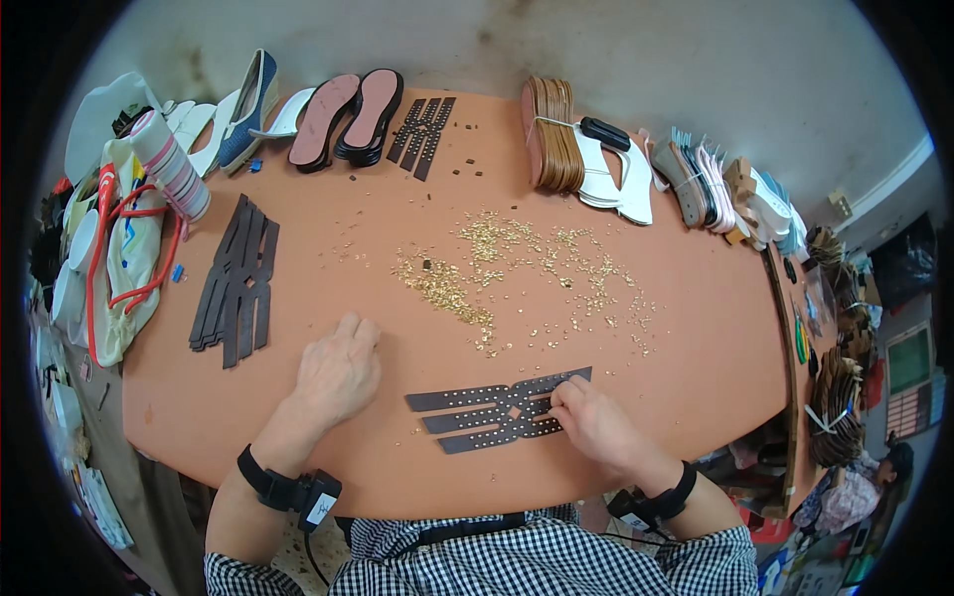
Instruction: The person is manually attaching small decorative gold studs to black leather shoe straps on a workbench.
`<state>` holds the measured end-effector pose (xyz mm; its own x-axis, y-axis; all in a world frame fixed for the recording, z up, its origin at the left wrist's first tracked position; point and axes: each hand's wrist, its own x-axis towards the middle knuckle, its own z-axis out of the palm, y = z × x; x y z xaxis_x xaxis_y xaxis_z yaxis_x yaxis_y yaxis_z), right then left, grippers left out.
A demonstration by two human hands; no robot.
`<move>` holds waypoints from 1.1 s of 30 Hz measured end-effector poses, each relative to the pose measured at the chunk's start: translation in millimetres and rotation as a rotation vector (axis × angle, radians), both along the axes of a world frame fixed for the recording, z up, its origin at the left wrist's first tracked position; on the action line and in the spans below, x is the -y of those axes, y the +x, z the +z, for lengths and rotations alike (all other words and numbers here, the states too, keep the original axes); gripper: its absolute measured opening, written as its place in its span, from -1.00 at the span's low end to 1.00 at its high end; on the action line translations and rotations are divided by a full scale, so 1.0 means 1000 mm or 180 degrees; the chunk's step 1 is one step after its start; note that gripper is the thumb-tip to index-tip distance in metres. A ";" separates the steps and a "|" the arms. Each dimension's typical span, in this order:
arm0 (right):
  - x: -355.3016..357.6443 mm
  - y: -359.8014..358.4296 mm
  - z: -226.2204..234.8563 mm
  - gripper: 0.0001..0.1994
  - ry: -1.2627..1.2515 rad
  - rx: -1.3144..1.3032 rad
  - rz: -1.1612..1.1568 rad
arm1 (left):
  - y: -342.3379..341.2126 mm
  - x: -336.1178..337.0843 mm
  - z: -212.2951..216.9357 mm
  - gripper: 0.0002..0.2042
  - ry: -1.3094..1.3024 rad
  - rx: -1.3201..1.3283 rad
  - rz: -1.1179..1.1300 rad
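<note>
Two white labels (321, 509) (wrist-worn) | right grip (594, 422) pinched at studded strap (517, 428) | left grip (340, 370) curled | both holds unclear

dark-grey strap piece (513, 425) with pale dots, gold studs (447, 290), orange-tan counter (715, 328), black-white checked shirt (467, 556), pink-topped black soles (376, 109)

Soft, fairly even light covers the worktop (706, 377), leaving only faint, diffuse shadows, while tiny glints catch on the scattered gold studs (487, 238). The wall (646, 45) reads as muted grey, and the area beyond the worktop at right is dimmer, apart from a pale bluish strip (887, 191) near the upper right. Fisheye distortion bows straight edges inside a rounded black border; the middle looks reasonably sharp, the outskirts softer.
</note>
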<state>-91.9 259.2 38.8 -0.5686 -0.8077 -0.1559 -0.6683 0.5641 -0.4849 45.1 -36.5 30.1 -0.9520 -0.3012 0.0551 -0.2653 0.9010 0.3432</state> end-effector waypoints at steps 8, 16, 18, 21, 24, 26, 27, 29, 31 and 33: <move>-0.001 -0.009 0.001 -0.93 -0.0054 0.0298 0.0004 | 0.000 0.000 -0.001 -0.87 0.0031 -0.0016 0.0005; 0.002 -0.005 0.004 -0.94 -0.0071 0.0238 -0.0151 | 0.001 0.001 0.002 -0.88 0.0095 0.0004 -0.0001; 0.002 -0.007 0.003 -0.92 0.0046 0.0414 -0.0251 | 0.000 0.001 0.002 -0.88 0.0095 -0.0013 -0.0009; 0.006 -0.012 0.008 -0.92 0.0216 0.0623 -0.0303 | 0.000 0.001 0.002 -0.88 0.0109 -0.0007 -0.0005; 0.008 -0.015 0.012 -0.93 0.0273 0.0748 -0.0265 | 0.001 0.002 0.001 -0.88 0.0125 -0.0040 -0.0019; 0.010 -0.016 0.016 -0.93 0.0368 0.0837 -0.0337 | 0.002 0.002 -0.001 -0.88 0.0106 -0.0056 -0.0015; 0.012 -0.015 0.018 -0.93 0.0458 0.0900 -0.0433 | 0.002 0.002 -0.001 -0.88 0.0109 -0.0062 -0.0015; 0.013 -0.016 0.017 -0.92 0.0562 0.1025 -0.0579 | 0.002 0.002 -0.001 -0.89 0.0114 -0.0074 -0.0014; 0.012 -0.019 0.012 -0.91 0.0583 0.1149 -0.0684 | 0.001 0.002 -0.004 -0.88 0.0127 -0.0222 -0.0031; 0.015 -0.021 0.015 -0.91 0.0606 0.1258 -0.0725 | 0.001 0.002 -0.006 -0.88 0.0138 -0.0295 -0.0044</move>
<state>-113.2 244.0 53.4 -0.5950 -0.6060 -0.5280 -0.3034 0.7777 -0.5506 46.0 -38.8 24.4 -0.9474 -0.2922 0.1302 -0.2184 0.8882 0.4043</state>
